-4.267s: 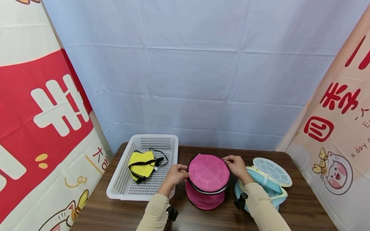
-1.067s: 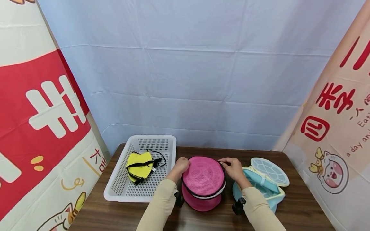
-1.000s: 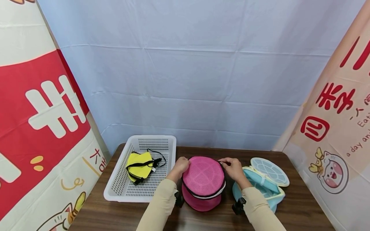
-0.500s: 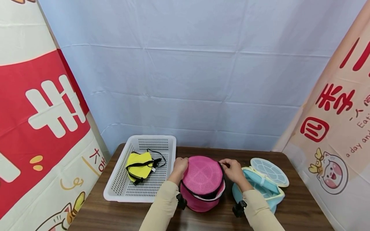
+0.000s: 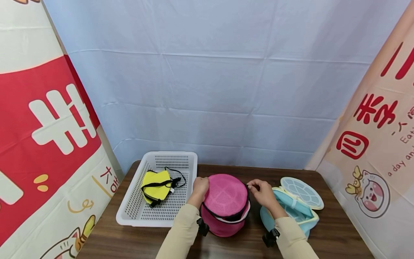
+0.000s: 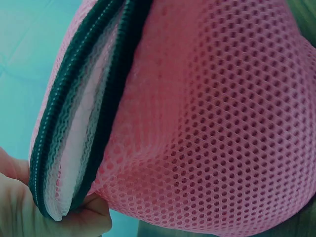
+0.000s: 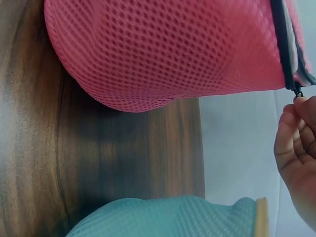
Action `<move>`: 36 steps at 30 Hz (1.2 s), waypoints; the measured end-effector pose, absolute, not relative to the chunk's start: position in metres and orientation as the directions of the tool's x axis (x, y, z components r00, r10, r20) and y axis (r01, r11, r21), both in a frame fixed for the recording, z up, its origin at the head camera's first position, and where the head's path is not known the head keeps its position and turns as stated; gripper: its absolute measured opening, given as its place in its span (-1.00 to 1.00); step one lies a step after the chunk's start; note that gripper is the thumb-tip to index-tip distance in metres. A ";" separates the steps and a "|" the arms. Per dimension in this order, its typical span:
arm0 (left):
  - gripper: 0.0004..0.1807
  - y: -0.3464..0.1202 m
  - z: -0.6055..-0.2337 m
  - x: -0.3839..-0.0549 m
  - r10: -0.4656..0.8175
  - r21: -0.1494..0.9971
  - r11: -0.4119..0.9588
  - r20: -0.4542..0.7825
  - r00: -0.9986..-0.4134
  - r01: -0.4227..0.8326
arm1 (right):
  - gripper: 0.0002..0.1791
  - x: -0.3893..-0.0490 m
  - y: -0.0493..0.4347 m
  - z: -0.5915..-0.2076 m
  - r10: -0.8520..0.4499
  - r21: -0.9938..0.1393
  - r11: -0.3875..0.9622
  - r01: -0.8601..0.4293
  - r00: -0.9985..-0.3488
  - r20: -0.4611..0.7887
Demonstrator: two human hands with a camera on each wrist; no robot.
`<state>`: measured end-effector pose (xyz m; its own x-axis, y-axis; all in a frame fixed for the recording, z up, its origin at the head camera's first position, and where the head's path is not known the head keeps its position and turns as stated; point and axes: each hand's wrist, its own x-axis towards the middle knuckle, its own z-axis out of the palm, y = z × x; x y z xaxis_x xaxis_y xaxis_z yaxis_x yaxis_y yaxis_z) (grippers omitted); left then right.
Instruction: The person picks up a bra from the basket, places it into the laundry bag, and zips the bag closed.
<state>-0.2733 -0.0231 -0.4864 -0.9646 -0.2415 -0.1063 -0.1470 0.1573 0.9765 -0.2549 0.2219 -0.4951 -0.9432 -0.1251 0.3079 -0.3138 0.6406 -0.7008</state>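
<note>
Mesh bag (image 5: 226, 196) bright pink, dotted with fine holes, black zip band (image 7: 282, 39). Left, white slotted basket (image 5: 174, 154) holding yellow pouch (image 5: 155, 177), black-strapped; right, pale-blue bag (image 5: 292, 203), yellow-edged. Surface (image 5: 234, 249) dark brown, wood-grained.

Both forearms (image 5: 179, 230) lie stretched forward, left grip (image 5: 201, 187) curled, right grip (image 5: 262, 191) pinching.

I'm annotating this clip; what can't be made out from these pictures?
Inside of the pink mesh bag: covered by its mesh top, head view.
Left hand: cut off by the frame edges, left wrist view.
Zipper pull at the right hand: too small, head view.
Teal bag: cut off by the bottom edge, right wrist view.
White basket: floor under the yellow bag, hidden by it, head view.
</note>
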 end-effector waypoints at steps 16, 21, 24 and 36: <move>-0.83 -0.015 -0.493 -0.269 -0.292 0.985 0.121 -0.082 -0.953 -0.122 | -0.96 -0.240 0.221 -0.494 -0.068 -0.702 0.644 -0.305 -0.936 0.344; -0.79 -0.015 -0.495 -0.268 -0.303 0.989 0.087 -0.091 -0.949 -0.122 | -0.95 -0.235 0.223 -0.493 -0.055 -0.701 0.648 -0.298 -0.936 0.347; -0.79 -0.013 -0.493 -0.266 -0.304 0.991 0.066 -0.088 -0.949 -0.113 | -0.96 -0.232 0.223 -0.492 -0.042 -0.704 0.641 -0.305 -0.930 0.365; -0.76 -0.013 -0.495 -0.268 -0.384 0.991 -0.006 -0.127 -0.915 -0.135 | -0.96 -0.219 0.218 -0.494 -0.060 -0.708 0.627 -0.323 -0.927 0.370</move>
